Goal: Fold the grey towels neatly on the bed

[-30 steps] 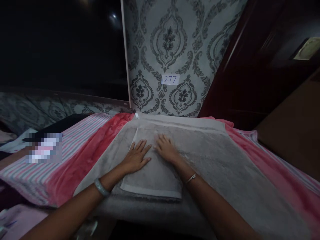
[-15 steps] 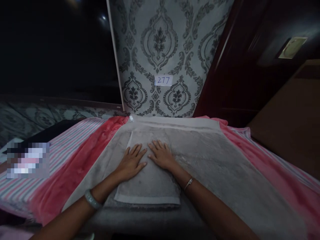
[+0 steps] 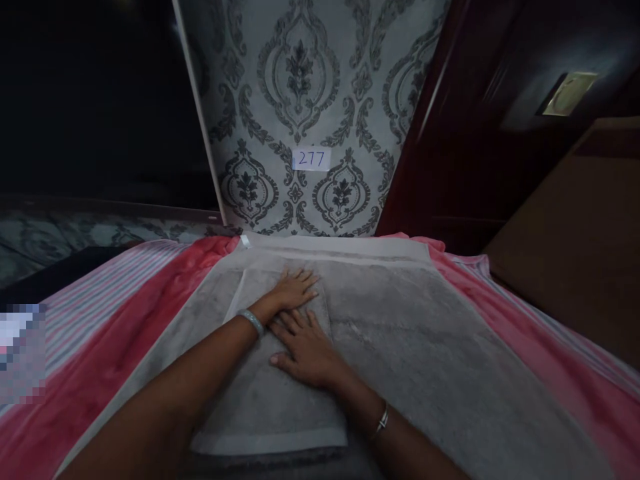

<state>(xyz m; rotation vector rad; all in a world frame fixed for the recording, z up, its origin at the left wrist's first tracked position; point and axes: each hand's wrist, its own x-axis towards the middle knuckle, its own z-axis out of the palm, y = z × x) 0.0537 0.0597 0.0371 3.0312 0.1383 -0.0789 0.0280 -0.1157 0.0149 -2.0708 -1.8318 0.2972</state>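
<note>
A grey towel point(image 3: 400, 313) lies spread out flat, with a pale band along its far edge. On its left part rests a smaller folded grey towel point(image 3: 270, 407) with a light band at its near end. My left hand point(image 3: 295, 289) lies flat on the far part of the folded towel, fingers spread toward the right. Just nearer to me, my right hand point(image 3: 307, 350) presses flat on the same towel, fingers spread toward the far left. The two hands are close together, and neither grips anything.
Under the grey towel lie a red plush cloth point(image 3: 130, 340) and a striped cloth point(image 3: 105, 287), showing on both sides. Behind stands a patterned wall point(image 3: 345, 120) with a paper label point(image 3: 311, 159). A dark screen point(image 3: 100, 107) is at left, a brown panel point(image 3: 575, 253) at right.
My left hand has slid right and a little farther away across the folded towel. My right hand has come nearer to me and left. The view has shifted slightly.
</note>
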